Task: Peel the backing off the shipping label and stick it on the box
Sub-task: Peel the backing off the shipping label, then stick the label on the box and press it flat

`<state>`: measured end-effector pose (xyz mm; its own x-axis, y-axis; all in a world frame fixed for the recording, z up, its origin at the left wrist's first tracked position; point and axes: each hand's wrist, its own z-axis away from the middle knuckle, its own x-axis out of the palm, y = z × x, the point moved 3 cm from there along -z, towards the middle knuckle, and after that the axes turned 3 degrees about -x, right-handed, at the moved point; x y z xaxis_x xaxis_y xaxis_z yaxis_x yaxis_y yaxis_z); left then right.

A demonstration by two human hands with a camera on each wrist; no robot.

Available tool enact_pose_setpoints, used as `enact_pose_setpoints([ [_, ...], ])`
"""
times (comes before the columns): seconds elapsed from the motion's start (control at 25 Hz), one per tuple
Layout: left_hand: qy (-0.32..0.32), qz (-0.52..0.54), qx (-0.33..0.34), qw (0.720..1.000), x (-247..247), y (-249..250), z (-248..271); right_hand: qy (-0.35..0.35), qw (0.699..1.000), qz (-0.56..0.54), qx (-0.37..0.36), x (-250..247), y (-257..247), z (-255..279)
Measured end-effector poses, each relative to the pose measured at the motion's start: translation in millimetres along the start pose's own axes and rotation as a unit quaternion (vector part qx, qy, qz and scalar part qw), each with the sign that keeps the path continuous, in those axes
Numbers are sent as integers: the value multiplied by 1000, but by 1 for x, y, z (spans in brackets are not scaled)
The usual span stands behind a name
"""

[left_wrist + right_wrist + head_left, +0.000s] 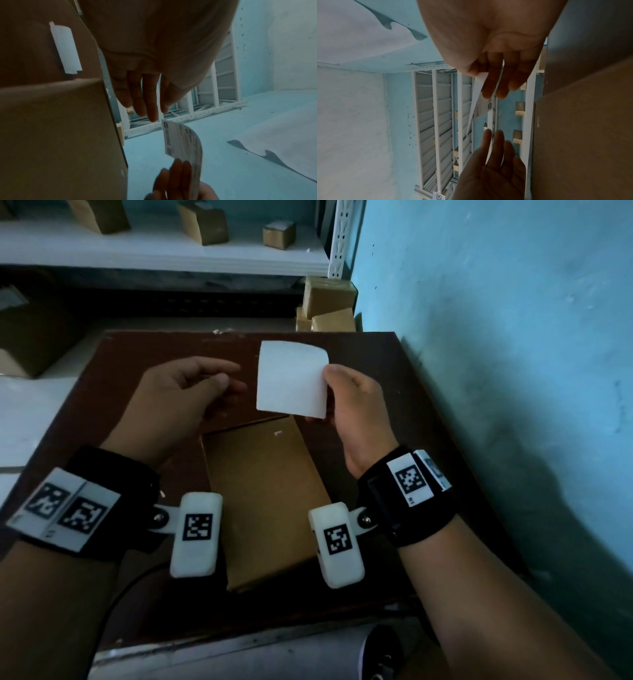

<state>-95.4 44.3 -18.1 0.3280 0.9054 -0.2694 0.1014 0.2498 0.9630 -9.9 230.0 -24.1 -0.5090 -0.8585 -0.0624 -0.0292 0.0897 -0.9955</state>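
My right hand (329,385) pinches the right edge of the white shipping label (291,380) and holds it upright above the table, blank side toward me. Its printed side shows in the left wrist view, where the label (183,142) curves above my right fingers (173,175). My left hand (229,381) hovers just left of the label with relaxed fingers, holding nothing and not touching it. The flat brown cardboard box (263,501) lies on the dark table (394,412) below both hands. In the right wrist view the fingers (494,83) clamp the label (477,102).
A teal wall (496,371) stands close on the right. Small cardboard boxes (329,302) are stacked behind the table, and more sit on a white shelf (164,248). A white strip (65,47) lies on the table. A shoe (380,652) shows below the front edge.
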Motion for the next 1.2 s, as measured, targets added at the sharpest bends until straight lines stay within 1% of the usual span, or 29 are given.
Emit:
enact_pose_setpoints([
  [0.12,-29,23,-17,999,9,10,7,-57,998,24,12,3,0,3],
  [0.2,-30,51,-26,998,12,13,10,-85,996,32,10,5,-1,5],
  [0.4,7,119,-44,992,7,18,15,-91,995,34,6,5,1,3],
  [0.52,-3,74,-10,997,5,17,16,-102,994,39,9,5,2,4],
  [0.64,3,60,-4,998,3,13,15,-104,994,31,9,4,4,4],
  [0.88,1,58,4,998,2,12,11,-80,997,16,-4,4,4,5],
  [1.04,11,87,5,996,2,12,10,-47,999,11,-23,0,4,4],
  [1.2,29,121,10,992,5,14,11,-19,999,-14,-25,0,3,3],
])
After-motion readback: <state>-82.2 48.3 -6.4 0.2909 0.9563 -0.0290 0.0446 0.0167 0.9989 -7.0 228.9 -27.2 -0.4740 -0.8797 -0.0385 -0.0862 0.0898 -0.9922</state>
